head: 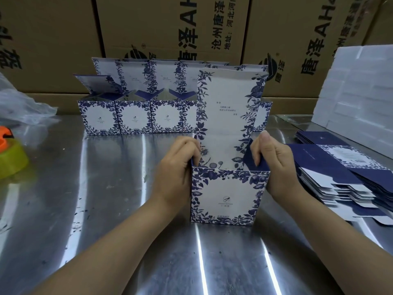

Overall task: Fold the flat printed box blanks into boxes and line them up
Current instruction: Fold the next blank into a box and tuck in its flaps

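The box stands upright on the surface, a little right of the middle and nearer the front edge than the row of finished boxes along the far edge. The left hand grips its left wall with fingers hooked over the top rim. The right hand pinches the navy side flap at the right rim. The likeliest trouble, as I judge it, lies in the side flaps: pushed in unevenly, one could crease off its score line or jam against the other. A hard squeeze from either hand might bow the thin walls out of square. The tall lid flap stands unsupported and could sag forward onto the fingers before the side flaps are down. Sliding the box back carelessly might knock the row, whose lids are open too. The printed front faces the person, the open mouth points up, and with the lid raised the long axis runs vertically. The stack of flat blanks lies by the right edge, near the right hand.
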